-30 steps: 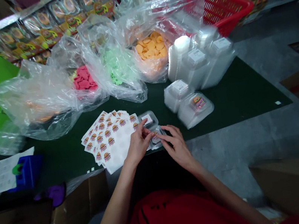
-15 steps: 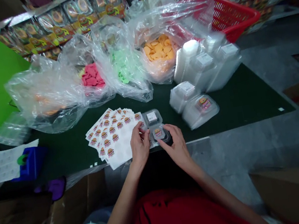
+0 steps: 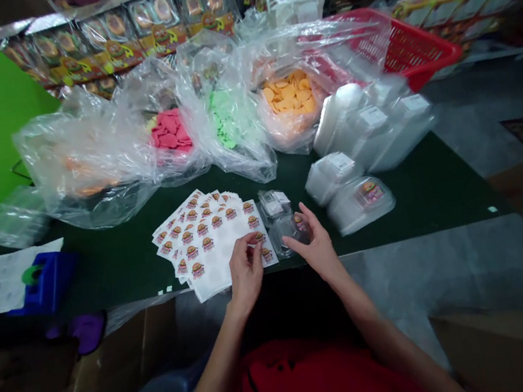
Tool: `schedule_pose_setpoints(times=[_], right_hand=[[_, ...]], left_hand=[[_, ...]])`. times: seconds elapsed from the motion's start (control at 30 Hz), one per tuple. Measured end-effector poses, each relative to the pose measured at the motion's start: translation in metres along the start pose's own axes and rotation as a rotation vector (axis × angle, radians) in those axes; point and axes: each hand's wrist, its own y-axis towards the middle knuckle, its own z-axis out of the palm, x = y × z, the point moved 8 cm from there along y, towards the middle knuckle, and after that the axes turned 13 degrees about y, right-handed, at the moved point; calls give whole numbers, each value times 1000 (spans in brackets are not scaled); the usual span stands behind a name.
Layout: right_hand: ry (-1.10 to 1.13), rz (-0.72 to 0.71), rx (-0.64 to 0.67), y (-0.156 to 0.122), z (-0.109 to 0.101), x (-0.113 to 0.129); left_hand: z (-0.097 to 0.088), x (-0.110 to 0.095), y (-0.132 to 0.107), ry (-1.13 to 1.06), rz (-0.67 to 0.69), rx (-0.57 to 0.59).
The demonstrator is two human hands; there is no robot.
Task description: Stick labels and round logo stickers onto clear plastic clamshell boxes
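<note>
My right hand point(image 3: 316, 246) grips a clear plastic clamshell box point(image 3: 292, 231) between thumb and fingers. A round burger sticker point(image 3: 300, 221) shows on its front half, near my fingertips. The back half carries a white label point(image 3: 277, 203); a second label edge shows there, so another box seems to lie beneath. My left hand point(image 3: 246, 265) is over the right edge of the fanned sheets of burger stickers point(image 3: 215, 250), its thumb and forefinger pinched together beside a sticker point(image 3: 259, 238). Whether anything is between those fingertips cannot be made out.
Stacks of clear clamshell boxes point(image 3: 355, 130) stand to the right, one pair stickered point(image 3: 360, 203). Plastic bags of pink point(image 3: 170, 131), green point(image 3: 224, 122) and orange pieces point(image 3: 292, 94) line the back. A red basket point(image 3: 422, 48) sits behind; a blue tape dispenser point(image 3: 50, 281) is left.
The stickered clamshell has shifted right and tilted with my right hand, showing a second label. My left hand has come away from the box to the sticker sheet's edge. The view has shifted slightly.
</note>
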Motion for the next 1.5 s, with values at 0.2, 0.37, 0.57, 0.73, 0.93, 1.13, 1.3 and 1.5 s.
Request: schedule_pose_setpoints(times=[0.2,0.37,0.57,0.73,0.93,1.13,1.3,1.5], right_hand=[[251,99,-50,6,-2,1],[12,-133,-16,-12,-11,74],[-612,-522,-141,-15,-76,176],[-780,-384,-4,25,-103,139],[-849,-370,-13,26,-99,140],[-251,-354,-103,-52,-27,146],[252,610,550,-126,126,-17],[629,869,314,-139,184,-89]], left_hand=[[12,-24,9,35,148,-17],[12,-24,11,37,180,-13],[-13,-15,7,26,138,-67],[-36,-6,-1,43,74,-132],[-87,20,-18,115,3,-257],[-136,67,-43,293,-110,-276],[-111,87,-59,421,18,-85],[-95,93,-70,392,23,-12]])
